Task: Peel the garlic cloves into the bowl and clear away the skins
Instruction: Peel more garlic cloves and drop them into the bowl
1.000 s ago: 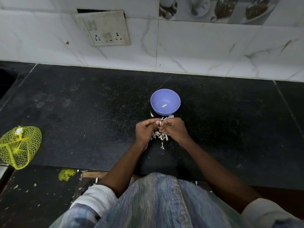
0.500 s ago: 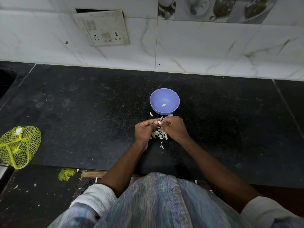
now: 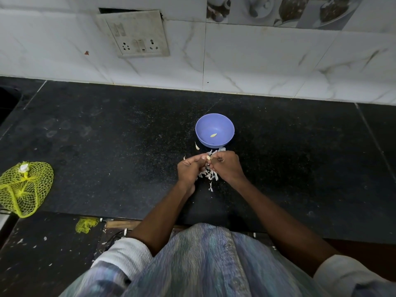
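A small blue bowl [image 3: 215,130] stands on the black counter with one peeled garlic clove [image 3: 213,135] inside. Just in front of it, my left hand [image 3: 190,168] and my right hand [image 3: 227,167] meet fingertip to fingertip. Both pinch a pale garlic clove [image 3: 207,157] between them. A heap of white garlic skins [image 3: 209,174] lies on the counter under and between the hands. One loose skin [image 3: 197,146] sits left of the bowl.
A yellow mesh bag [image 3: 24,188] lies at the counter's left edge, and a yellow mesh scrap [image 3: 86,225] lies on the lower ledge. The tiled wall with a socket plate [image 3: 137,34] runs behind. Bare black counter [image 3: 300,168] spreads to both sides.
Both hands stay together at the same spot in front of the bowl, with only small finger movements on the clove. The bowl and skins have not shifted.
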